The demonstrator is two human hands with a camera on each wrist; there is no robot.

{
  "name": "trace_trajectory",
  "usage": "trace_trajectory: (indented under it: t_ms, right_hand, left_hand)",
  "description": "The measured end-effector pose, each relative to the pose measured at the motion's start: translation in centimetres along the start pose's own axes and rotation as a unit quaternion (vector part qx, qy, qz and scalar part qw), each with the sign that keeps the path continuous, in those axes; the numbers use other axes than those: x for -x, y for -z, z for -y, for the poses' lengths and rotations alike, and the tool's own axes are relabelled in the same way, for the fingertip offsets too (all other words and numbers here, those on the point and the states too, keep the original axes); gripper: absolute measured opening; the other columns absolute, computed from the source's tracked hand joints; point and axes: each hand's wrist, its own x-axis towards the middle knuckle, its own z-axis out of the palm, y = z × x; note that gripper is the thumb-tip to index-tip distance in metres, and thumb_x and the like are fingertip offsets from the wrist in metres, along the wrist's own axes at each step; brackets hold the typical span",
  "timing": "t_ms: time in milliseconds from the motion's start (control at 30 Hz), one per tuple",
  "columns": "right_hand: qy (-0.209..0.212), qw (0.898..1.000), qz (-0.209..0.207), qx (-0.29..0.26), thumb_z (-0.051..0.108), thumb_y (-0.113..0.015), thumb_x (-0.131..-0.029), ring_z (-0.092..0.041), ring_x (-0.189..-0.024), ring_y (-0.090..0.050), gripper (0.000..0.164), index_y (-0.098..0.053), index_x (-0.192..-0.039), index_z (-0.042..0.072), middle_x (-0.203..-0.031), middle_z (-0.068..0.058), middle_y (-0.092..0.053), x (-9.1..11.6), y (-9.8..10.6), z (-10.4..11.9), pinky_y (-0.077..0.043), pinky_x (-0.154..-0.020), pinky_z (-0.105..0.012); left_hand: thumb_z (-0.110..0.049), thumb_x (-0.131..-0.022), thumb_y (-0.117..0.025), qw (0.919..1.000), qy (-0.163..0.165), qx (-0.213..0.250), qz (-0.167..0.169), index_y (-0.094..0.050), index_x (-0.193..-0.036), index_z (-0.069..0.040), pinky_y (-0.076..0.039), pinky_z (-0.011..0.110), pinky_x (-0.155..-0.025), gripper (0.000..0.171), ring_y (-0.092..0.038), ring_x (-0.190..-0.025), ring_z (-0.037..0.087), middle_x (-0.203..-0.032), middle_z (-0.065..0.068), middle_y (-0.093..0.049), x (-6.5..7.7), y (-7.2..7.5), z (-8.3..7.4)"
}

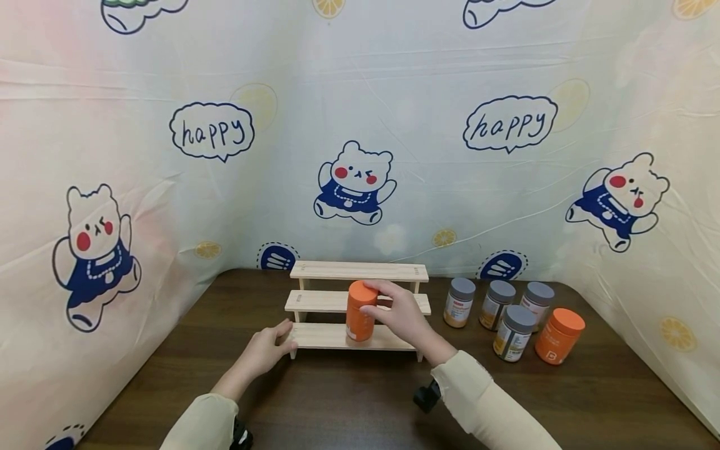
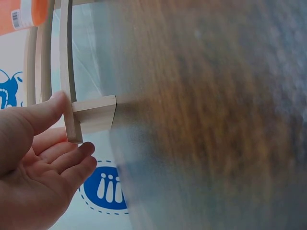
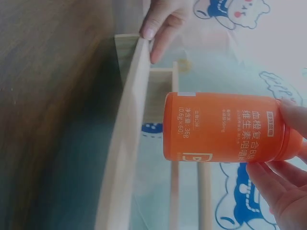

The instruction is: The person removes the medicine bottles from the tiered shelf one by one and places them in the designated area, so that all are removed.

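My right hand (image 1: 404, 315) holds an orange supplement bottle (image 1: 359, 317) around its lid, thumb on one side and fingers on the other. The bottle is upright, with its base a little above the lowest step of a three-step wooden display rack (image 1: 320, 336). White printing and the orange body (image 3: 216, 127) show in the right wrist view. At the rack's left end, my left hand (image 1: 265, 350) grips the lowest step, its thumb on the board (image 2: 68, 62) and its other fingers around the end.
Right of the rack stand several grey-lidded bottles (image 1: 514, 334) and a second orange bottle (image 1: 559, 337). The rack rests on a dark wooden table (image 1: 349, 400). A printed cloth (image 1: 416, 187) hangs behind and at both sides.
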Motion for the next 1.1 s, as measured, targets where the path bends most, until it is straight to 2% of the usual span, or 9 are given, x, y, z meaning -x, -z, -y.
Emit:
trace_trajectory:
  t_ms: [167, 233, 467, 667, 967, 1100]
  right_hand:
    - [0.000, 1.000, -0.011, 0.000, -0.001, -0.069, -0.079, -0.032, -0.105, -0.056, 0.045, -0.056, -0.122, -0.005, -0.117, -0.018, -0.058, 1.2, 2.0, 2.4, -0.047, -0.083, -0.047]
    - [-0.004, 1.000, -0.016, 0.004, -0.002, -0.069, -0.079, -0.033, -0.105, -0.056, 0.045, -0.055, -0.122, -0.006, -0.116, -0.020, -0.057, 1.7, 2.7, 2.9, -0.047, -0.083, -0.047]
    - [-0.026, 0.999, -0.041, 0.014, 0.011, -0.071, -0.080, -0.024, -0.102, -0.059, 0.048, -0.057, -0.125, 0.005, -0.118, -0.010, -0.058, 2.9, 5.3, -0.3, -0.050, -0.081, -0.034]
    - [-0.020, 0.996, -0.077, 0.050, 0.011, -0.073, -0.078, -0.028, -0.098, -0.061, 0.049, -0.057, -0.124, 0.003, -0.117, -0.014, -0.058, 4.1, 7.4, -1.3, -0.050, -0.080, -0.039]
    - [-0.041, 0.991, -0.102, 0.082, 0.016, -0.073, -0.079, -0.029, -0.099, -0.061, 0.049, -0.058, -0.124, 0.006, -0.116, -0.015, -0.058, 5.5, 10.0, -2.2, -0.050, -0.079, -0.036]
    - [-0.040, 0.986, -0.114, 0.112, 0.015, -0.073, -0.079, -0.029, -0.097, -0.061, 0.049, -0.057, -0.124, 0.004, -0.118, -0.016, -0.058, 6.1, 10.8, -2.7, -0.050, -0.078, -0.035]
  left_hand:
    - [-0.015, -0.088, -0.063, 1.0000, -0.005, -0.004, -0.003, -0.044, -0.131, 0.008, -0.034, 0.051, -0.096, 0.052, -0.038, -0.123, 0.037, -0.137, 0.022, -0.040, -0.1, -0.1, 0.1]
    - [-0.015, -0.088, -0.063, 1.0000, -0.006, -0.005, -0.003, -0.044, -0.132, 0.008, -0.034, 0.051, -0.096, 0.052, -0.038, -0.123, 0.037, -0.137, 0.022, -0.040, -0.1, -0.1, 0.1]
    - [-0.014, -0.088, -0.063, 1.0000, -0.005, -0.004, -0.002, -0.044, -0.132, 0.008, -0.034, 0.052, -0.096, 0.053, -0.037, -0.124, 0.038, -0.137, 0.022, -0.039, -0.2, -0.1, 0.2]
    - [-0.015, -0.088, -0.063, 1.0000, -0.002, -0.006, -0.001, -0.044, -0.132, 0.007, -0.033, 0.052, -0.096, 0.053, -0.037, -0.124, 0.038, -0.137, 0.021, -0.039, -0.2, -0.2, 0.3]
    - [-0.015, -0.088, -0.063, 1.0000, 0.000, -0.009, 0.000, -0.044, -0.132, 0.007, -0.034, 0.052, -0.096, 0.053, -0.038, -0.123, 0.037, -0.137, 0.021, -0.039, -0.2, -0.2, 0.3]
    - [-0.015, -0.088, -0.063, 1.0000, -0.001, -0.007, 0.000, -0.044, -0.132, 0.007, -0.034, 0.052, -0.096, 0.053, -0.038, -0.123, 0.037, -0.137, 0.021, -0.040, -0.1, -0.2, 0.3]
